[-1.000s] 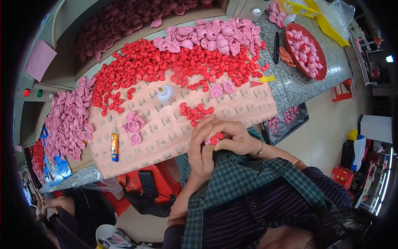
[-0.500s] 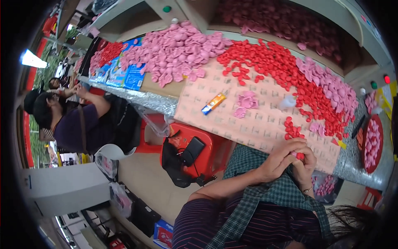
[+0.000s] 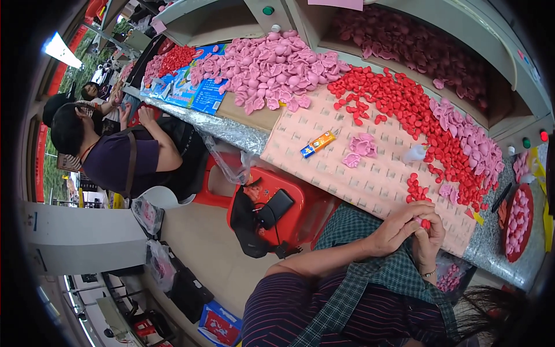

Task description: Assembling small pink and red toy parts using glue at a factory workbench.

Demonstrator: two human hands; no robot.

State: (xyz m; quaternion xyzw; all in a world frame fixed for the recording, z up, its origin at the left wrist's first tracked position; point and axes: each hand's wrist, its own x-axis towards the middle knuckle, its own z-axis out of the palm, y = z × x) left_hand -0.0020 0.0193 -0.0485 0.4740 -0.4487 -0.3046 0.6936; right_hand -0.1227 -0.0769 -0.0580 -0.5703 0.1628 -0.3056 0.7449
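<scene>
Just over the near edge of the work table, my left hand (image 3: 391, 232) and my right hand (image 3: 429, 247) meet, fingers closed together. Between their fingertips sits a small red plastic piece (image 3: 426, 224), with a bit of pink beside it; the rest is hidden by the fingers. A little cluster of red pieces (image 3: 416, 188) lies on the patterned pink sheet (image 3: 329, 170) just beyond my hands. Farther out are two pink petal-shaped pieces (image 3: 362, 145), an orange and blue narrow box (image 3: 318, 144) and a small translucent white container (image 3: 414, 154).
A heap of red pieces (image 3: 393, 95) and a heap of pink petal pieces (image 3: 272, 69) line the table's back. A red tray (image 3: 506, 246) of pink pieces stands at right. A red stool (image 3: 303, 202) holds a black device. A co-worker (image 3: 124, 153) sits at left.
The whole view has shifted, so the table appears slightly lower and farther right. My hands stay together around the red piece, with small finger movements. The co-worker's arms have moved.
</scene>
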